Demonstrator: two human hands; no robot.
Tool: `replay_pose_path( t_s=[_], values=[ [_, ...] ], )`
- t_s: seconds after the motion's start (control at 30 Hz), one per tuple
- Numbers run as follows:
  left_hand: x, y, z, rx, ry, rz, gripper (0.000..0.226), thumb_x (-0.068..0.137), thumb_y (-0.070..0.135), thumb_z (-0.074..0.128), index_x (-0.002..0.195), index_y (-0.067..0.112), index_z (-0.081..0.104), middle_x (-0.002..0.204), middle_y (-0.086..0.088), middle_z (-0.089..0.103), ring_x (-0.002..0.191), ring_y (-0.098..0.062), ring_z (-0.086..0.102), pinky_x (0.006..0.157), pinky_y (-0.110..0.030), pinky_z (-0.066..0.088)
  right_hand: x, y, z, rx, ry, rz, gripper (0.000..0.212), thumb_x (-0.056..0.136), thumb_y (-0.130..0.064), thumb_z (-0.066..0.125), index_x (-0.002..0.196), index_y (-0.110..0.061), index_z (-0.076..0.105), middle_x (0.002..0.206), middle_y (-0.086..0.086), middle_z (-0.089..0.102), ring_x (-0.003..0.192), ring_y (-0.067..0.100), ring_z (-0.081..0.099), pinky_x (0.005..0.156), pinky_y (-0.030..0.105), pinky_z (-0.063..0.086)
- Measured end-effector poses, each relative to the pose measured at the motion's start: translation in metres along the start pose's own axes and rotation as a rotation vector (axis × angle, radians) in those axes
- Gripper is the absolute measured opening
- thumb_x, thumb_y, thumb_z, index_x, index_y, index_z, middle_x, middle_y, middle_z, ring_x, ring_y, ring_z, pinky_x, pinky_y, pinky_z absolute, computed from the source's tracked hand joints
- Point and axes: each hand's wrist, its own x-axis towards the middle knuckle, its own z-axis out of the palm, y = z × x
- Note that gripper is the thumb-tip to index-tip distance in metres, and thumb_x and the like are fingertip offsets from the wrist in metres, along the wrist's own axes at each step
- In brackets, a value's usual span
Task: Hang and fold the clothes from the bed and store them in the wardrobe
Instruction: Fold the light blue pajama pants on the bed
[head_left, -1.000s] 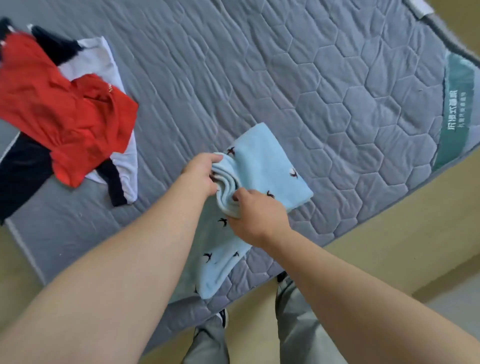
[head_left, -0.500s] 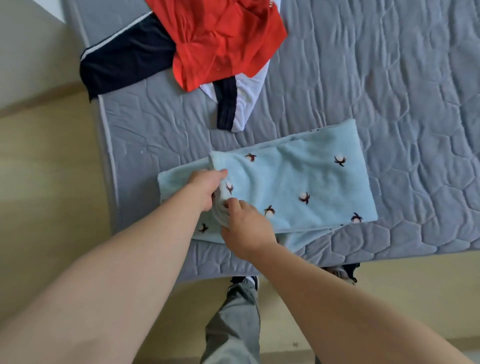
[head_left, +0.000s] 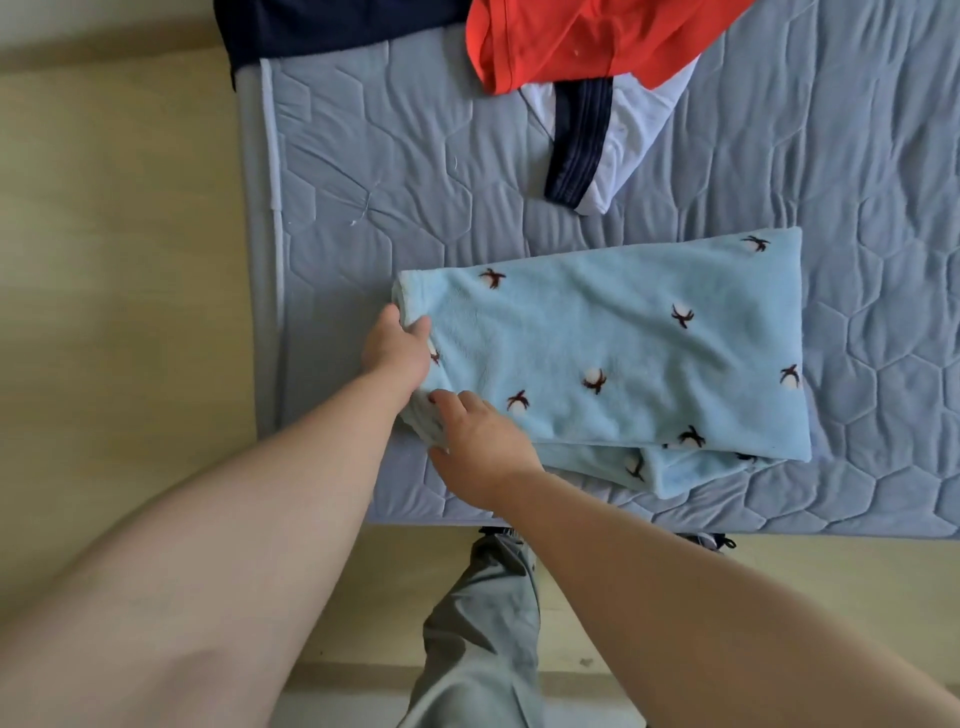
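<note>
A light blue fleece garment (head_left: 613, 353) with small dark and white motifs lies folded on the grey quilted mattress (head_left: 363, 171), near its front left corner. My left hand (head_left: 397, 348) grips the garment's left folded edge, thumb on top. Just below it, my right hand (head_left: 478, 441) holds the lower left corner of the same fold, fingers curled into the layers. A lower layer of the garment sticks out along the front edge.
A red garment (head_left: 571, 36) lies at the top over a white and navy one (head_left: 597, 140). A dark navy piece (head_left: 322, 26) hangs over the mattress's far left corner. Pale wooden floor (head_left: 114, 260) runs along the left and front. My grey trouser leg (head_left: 483, 634) stands below.
The view has swung so the bed's front edge lies level. The folded blue garment now lies flat and spread on the mattress, and my two hands have moved apart along its left edge.
</note>
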Motion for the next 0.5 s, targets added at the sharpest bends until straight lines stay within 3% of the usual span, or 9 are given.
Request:
replay_pose_path(
  t_s=[0.07, 0.13, 0.2, 0.3, 0.4, 0.5],
  values=[
    [0.008, -0.003, 0.0, 0.055, 0.026, 0.039, 0.022, 0.095, 0.035, 0.059, 0.105, 0.016, 0.055, 0.108, -0.003, 0.065, 0.096, -0.03, 0.062, 0.086, -0.038, 0.05, 0.001, 0.01, 0.0, -0.012, -0.052, -0.002, 0.054, 0.098, -0.031, 0.052, 0.148, -0.023, 0.031, 0.132, 0.003, 0.047, 0.117, 0.026, 0.05, 0.084, 0.043, 0.051],
    [0.013, -0.003, 0.001, 0.055, 0.058, 0.028, 0.028, 0.09, 0.039, 0.067, 0.104, 0.017, 0.055, 0.112, -0.005, 0.065, 0.098, -0.03, 0.063, 0.088, -0.039, 0.051, -0.001, 0.022, -0.005, -0.045, 0.028, -0.005, 0.048, 0.099, -0.032, 0.048, 0.145, -0.021, 0.037, 0.135, 0.004, 0.048, 0.122, 0.027, 0.048, 0.086, 0.041, 0.048],
    [0.016, -0.005, 0.002, 0.045, 0.071, -0.053, 0.046, 0.083, 0.047, 0.071, 0.112, 0.013, 0.057, 0.12, -0.008, 0.063, 0.106, -0.032, 0.063, 0.095, -0.043, 0.052, -0.001, 0.035, -0.014, -0.075, 0.198, 0.026, 0.041, 0.1, -0.028, 0.047, 0.14, -0.018, 0.047, 0.133, 0.005, 0.05, 0.119, 0.029, 0.05, 0.085, 0.041, 0.046],
    [0.014, -0.009, 0.001, -0.022, -0.039, -0.198, 0.083, 0.064, 0.067, 0.068, 0.124, 0.01, 0.057, 0.128, -0.01, 0.061, 0.113, -0.034, 0.062, 0.099, -0.046, 0.051, 0.006, 0.057, -0.031, -0.097, 0.395, 0.151, 0.037, 0.099, -0.023, 0.05, 0.134, -0.013, 0.051, 0.132, 0.009, 0.05, 0.117, 0.031, 0.05, 0.092, 0.045, 0.047],
    [0.011, -0.013, -0.003, -0.007, -0.155, -0.196, 0.103, 0.045, 0.078, 0.071, 0.124, 0.013, 0.058, 0.126, -0.006, 0.062, 0.111, -0.029, 0.065, 0.097, -0.044, 0.054, 0.018, 0.075, -0.044, -0.013, 0.334, 0.334, 0.039, 0.1, -0.026, 0.05, 0.137, -0.016, 0.043, 0.134, 0.01, 0.044, 0.122, 0.03, 0.043, 0.092, 0.043, 0.048],
    [0.008, -0.015, -0.001, 0.188, -0.13, -0.096, 0.096, 0.055, 0.074, 0.079, 0.125, 0.012, 0.056, 0.13, -0.008, 0.056, 0.121, -0.03, 0.058, 0.101, -0.045, 0.05, 0.026, 0.08, -0.047, -0.036, 0.202, 0.388, 0.046, 0.099, -0.035, 0.052, 0.139, -0.02, 0.036, 0.134, 0.01, 0.043, 0.125, 0.029, 0.04, 0.089, 0.042, 0.047]
  ],
)
